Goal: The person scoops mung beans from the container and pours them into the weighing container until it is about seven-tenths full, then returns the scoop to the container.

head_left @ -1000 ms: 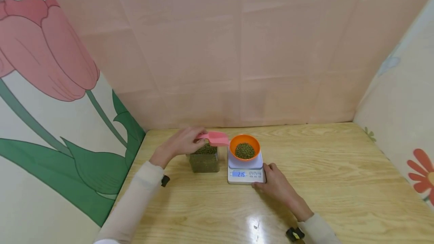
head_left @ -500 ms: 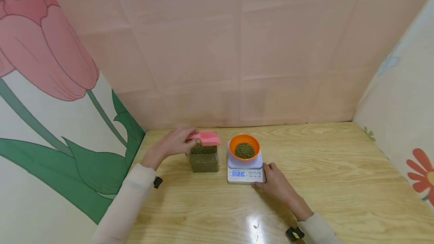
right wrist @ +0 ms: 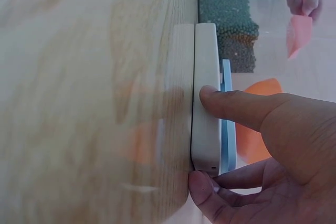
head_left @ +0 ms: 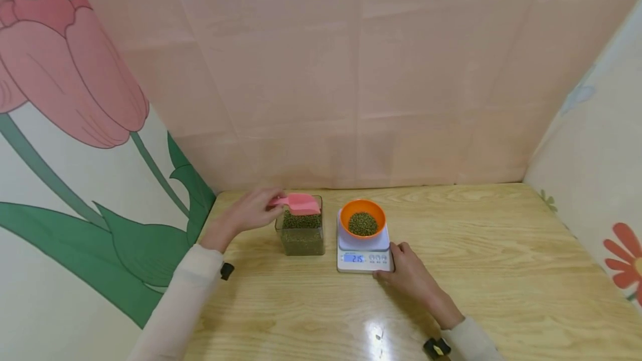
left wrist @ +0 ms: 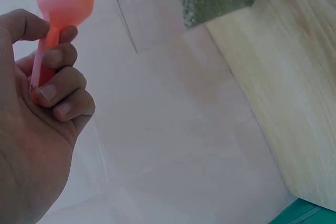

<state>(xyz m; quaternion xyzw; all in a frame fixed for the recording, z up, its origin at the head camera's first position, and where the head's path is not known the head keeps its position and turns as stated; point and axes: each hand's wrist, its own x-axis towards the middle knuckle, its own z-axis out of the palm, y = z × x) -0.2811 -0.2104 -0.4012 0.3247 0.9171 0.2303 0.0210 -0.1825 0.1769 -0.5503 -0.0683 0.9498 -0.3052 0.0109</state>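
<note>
My left hand [head_left: 253, 209] grips the handle of a pink scoop [head_left: 302, 204], its fingers curled round it in the left wrist view [left wrist: 50, 85]. The scoop is above a clear square container [head_left: 303, 242] part filled with small green beans [head_left: 301, 220]. To its right, a white kitchen scale [head_left: 351, 265] carries an orange bowl [head_left: 371, 205] with more green beans [head_left: 363, 224] in it. The scale's display looks to read 215. My right hand [head_left: 408, 273] holds the scale's front right corner. In the right wrist view its thumb [right wrist: 231, 103] presses the front side.
The light wooden table [head_left: 481, 249] ends at a pinkish sheet [head_left: 351, 99] hanging behind. At the left stands a wall panel with a tulip picture [head_left: 90, 77], and at the right one with a red flower [head_left: 624, 258].
My left hand has moved left with the scoop, from beside the orange bowl to over the clear container. The right hand, scale and bowl keep their places, and the display reads the same.
</note>
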